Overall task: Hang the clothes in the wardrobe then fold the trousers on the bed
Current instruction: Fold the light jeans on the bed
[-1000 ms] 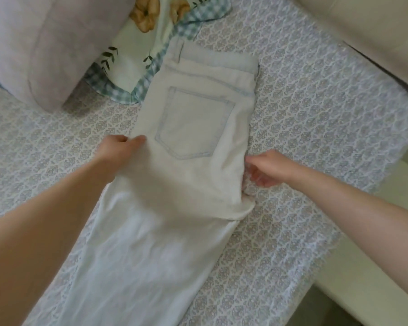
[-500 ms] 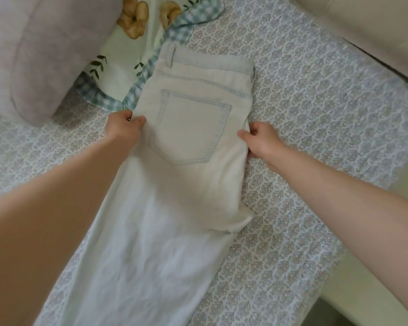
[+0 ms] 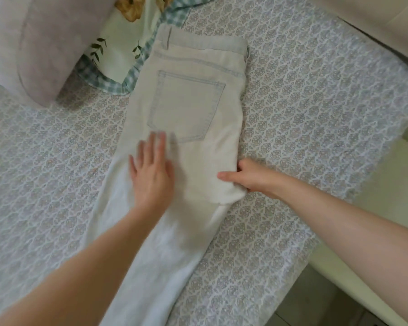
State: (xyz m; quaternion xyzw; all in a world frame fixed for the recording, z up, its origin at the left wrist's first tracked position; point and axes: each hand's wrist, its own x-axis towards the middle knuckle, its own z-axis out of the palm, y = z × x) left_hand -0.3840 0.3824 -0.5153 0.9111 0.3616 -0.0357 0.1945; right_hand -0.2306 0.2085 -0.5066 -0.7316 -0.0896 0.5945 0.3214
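Observation:
Pale, almost white trousers (image 3: 193, 97) lie folded lengthwise on the bed (image 3: 315, 95), back pocket up, waistband toward the far end and legs running to the lower left. My left hand (image 3: 151, 175) lies flat on the fabric just below the pocket, fingers straight and blurred. At the crotch corner on the right edge, my right hand (image 3: 245, 178) holds the cloth: the thumb lies on top and the fingers are tucked beneath it.
A grey pillow (image 3: 33, 43) sits at the top left. Next to it a floral cloth with a checked border (image 3: 125, 55) lies partly under the waistband. The bed's right edge meets a cream frame (image 3: 386, 191); floor shows at the lower right.
My left hand let go of the trousers' left edge and now lies flat on the fabric below the pocket. My right hand slid down the right edge to the crotch corner.

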